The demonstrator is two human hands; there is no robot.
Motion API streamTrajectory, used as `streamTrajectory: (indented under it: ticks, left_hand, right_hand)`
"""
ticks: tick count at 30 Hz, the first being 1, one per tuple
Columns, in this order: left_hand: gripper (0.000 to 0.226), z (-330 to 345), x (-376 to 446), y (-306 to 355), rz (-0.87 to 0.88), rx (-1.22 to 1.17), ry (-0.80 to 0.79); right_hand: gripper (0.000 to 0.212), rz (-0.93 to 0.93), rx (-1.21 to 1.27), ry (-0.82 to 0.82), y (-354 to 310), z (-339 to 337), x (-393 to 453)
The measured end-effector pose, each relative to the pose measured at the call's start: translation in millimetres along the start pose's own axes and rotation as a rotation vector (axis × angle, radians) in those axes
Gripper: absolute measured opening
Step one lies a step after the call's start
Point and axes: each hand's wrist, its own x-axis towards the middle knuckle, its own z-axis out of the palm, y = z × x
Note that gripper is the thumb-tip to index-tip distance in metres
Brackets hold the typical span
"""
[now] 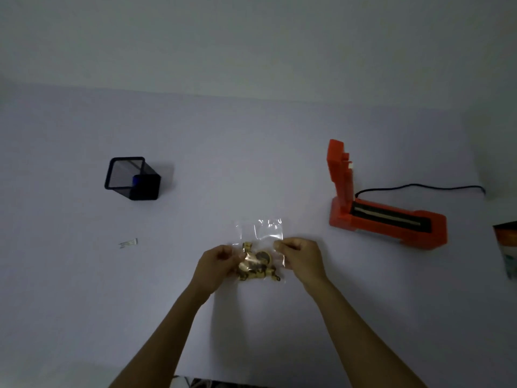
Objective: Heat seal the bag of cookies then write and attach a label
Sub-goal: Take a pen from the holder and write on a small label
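Note:
A clear plastic bag of cookies (258,261) is held over the middle of the white table, its empty top part pointing away from me. My left hand (216,263) pinches the bag's left edge and my right hand (300,259) pinches its right edge. Gold-wrapped cookies fill the lower half. To the right stands an orange heat sealer (386,217) with its lid raised and the sealing strip exposed. At the left lies a small white label (128,243).
A black mesh pen holder (133,179) with something blue inside stands at the back left. The sealer's black cord (419,187) runs off to the right. A partly visible package (507,247) sits at the right edge. The table's far edge meets a pale wall.

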Motion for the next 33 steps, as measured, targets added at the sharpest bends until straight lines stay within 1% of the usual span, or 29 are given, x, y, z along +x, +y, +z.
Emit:
streamTrajectory:
  ticks: [3,6,9,12,15,17,19,21,22,25,31,33]
  left_hand:
    - [0.02,-18.5,13.5,-5.7,0.022,0.103,0.001]
    - [0.021,-28.0,19.5,-7.8,0.088,0.28,0.034]
    - [0.023,-28.9,19.9,-7.6,0.183,0.415,0.043]
    - [0.033,-28.5,19.5,-10.9,0.231,0.511,0.079]
    - [0.052,-31.7,19.6,-16.4,0.271,0.551,0.081]
    - [0.054,-37.5,19.2,-20.6,0.36,0.596,0.07]
    - [0.049,-44.3,20.1,-28.5,0.568,0.724,0.077]
    - [0.052,-52.2,23.0,-38.5,0.75,0.869,0.075]
    - [0.053,-55.7,25.2,-43.7,0.792,0.929,0.068]
    - [0.057,-60.8,24.7,-47.9,0.828,1.056,0.059]
    - [0.058,-59.9,21.7,-44.2,0.786,1.078,0.023]
    - [0.059,-60.1,18.9,-42.8,0.759,1.071,0.001]
  right_hand:
    - [0.014,-0.028,-0.086,0.066,4.4,24.5,3.6]
    - [0.004,-0.092,-0.164,0.143,10.6,41.7,1.7]
    - [0.012,-0.192,-0.281,0.249,13.7,49.7,-1.6]
    - [0.029,-0.255,-0.423,0.301,13.5,49.6,-9.1]
    - [0.03,-0.418,-0.643,0.371,17.8,49.7,-22.2]
    - [0.032,-0.536,-0.746,0.344,23.1,56.0,-29.9]
    - [0.039,-0.598,-0.814,0.256,30.2,63.1,-33.1]
    - [0.049,-0.591,-0.867,0.166,36.3,69.0,-33.4]
    - [0.055,-0.568,-0.887,0.136,38.5,71.7,-33.3]
    - [0.067,-0.507,-0.943,0.095,42.6,76.3,-34.0]
    - [0.067,-0.507,-0.956,0.094,45.3,74.8,-30.9]
    - [0.071,-0.498,-0.961,0.086,42.8,75.0,-32.6]
